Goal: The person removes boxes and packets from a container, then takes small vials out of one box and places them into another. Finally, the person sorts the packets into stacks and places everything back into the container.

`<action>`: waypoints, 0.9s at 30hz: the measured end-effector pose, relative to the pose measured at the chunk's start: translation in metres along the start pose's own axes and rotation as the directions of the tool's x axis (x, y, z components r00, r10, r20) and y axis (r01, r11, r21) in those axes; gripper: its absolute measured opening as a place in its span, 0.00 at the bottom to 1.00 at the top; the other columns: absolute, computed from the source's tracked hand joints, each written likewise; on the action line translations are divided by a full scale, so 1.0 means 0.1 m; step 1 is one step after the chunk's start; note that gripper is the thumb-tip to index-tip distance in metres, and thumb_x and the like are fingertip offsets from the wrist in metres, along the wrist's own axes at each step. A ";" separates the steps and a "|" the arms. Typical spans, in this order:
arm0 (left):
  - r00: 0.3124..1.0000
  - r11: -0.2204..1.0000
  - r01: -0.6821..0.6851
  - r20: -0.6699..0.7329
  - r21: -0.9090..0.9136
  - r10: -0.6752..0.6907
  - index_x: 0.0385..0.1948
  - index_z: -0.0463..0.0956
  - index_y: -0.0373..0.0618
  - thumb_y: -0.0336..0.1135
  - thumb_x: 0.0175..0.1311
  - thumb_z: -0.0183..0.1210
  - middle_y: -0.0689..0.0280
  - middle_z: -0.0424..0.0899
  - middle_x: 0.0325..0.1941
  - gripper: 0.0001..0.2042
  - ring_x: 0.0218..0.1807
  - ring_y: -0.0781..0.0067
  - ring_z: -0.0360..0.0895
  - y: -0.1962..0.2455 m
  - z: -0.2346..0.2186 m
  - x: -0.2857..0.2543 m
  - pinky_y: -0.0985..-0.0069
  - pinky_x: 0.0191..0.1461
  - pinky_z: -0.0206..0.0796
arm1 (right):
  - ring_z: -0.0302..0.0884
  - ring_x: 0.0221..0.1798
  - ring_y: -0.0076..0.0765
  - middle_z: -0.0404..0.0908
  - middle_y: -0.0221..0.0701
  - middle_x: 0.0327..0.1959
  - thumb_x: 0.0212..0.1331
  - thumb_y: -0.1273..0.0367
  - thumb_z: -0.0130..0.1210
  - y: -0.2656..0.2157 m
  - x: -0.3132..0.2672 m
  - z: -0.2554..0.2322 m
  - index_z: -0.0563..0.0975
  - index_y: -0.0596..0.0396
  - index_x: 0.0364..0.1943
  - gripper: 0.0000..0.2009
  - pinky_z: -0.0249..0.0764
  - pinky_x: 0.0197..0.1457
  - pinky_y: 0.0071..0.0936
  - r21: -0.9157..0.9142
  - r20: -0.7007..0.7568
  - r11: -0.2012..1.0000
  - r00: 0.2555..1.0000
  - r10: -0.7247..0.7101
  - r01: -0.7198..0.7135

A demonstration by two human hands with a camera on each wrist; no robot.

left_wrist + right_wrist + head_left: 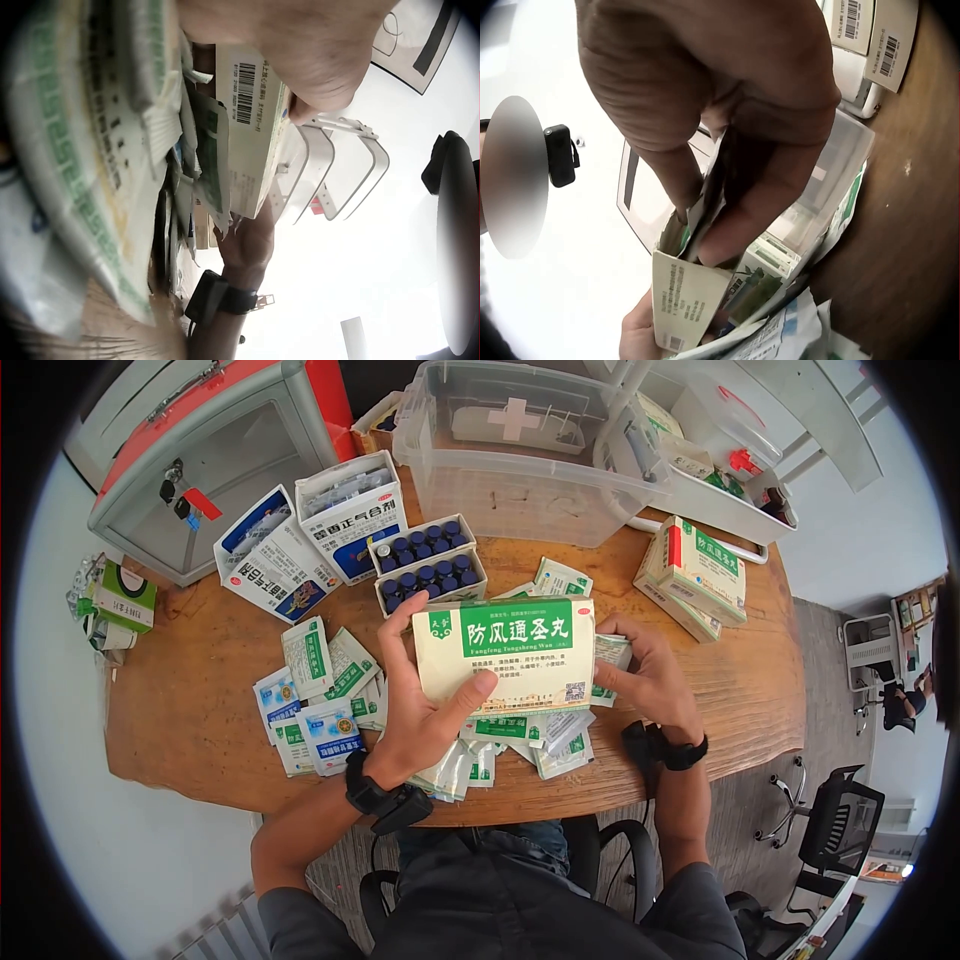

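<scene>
My left hand (420,715) grips a cream and green medicine box (510,665), thumb across its printed front and fingers behind. At the box's right end, my right hand (655,678) pinches a flat sachet (709,196) between thumb and fingers. In the right wrist view the sachet reaches into the box's open end, with the cream end flap (686,296) hanging out. The left wrist view shows the barcode side of the box. Under both hands lies a loose pile of green and white sachets (500,728).
More sachets (325,670) lie left of the pile, some blue and white. Behind stand two trays of blue-capped vials (430,565), white-blue cartons (350,510) and a clear plastic bin (520,490). Two similar boxes (700,570) sit at right. A grey-red case (210,470) stands back left.
</scene>
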State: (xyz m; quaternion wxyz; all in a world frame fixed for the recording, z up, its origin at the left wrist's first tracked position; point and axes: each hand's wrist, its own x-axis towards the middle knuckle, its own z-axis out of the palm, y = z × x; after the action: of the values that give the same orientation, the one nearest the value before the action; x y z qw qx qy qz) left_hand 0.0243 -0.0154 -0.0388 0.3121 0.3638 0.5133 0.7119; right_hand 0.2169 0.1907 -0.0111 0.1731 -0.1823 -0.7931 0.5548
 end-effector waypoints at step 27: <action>0.994 0.996 -0.086 0.066 0.026 0.084 0.78 0.39 0.45 0.28 0.71 0.66 0.49 0.66 0.69 0.44 0.70 0.58 0.74 -0.13 -0.02 -0.01 0.60 0.71 0.73 | 0.71 0.33 0.10 0.81 0.19 0.30 0.69 0.72 0.67 0.03 0.00 0.15 0.78 0.57 0.36 0.08 0.69 0.35 0.17 0.090 -0.208 0.991 0.971 0.120 -0.103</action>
State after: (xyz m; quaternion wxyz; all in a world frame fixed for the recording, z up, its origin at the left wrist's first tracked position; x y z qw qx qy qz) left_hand 0.0242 -0.0140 -0.0521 0.2927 0.4129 0.4971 0.7048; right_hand 0.2100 0.1792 -0.0185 0.2324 -0.2779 -0.7362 0.5716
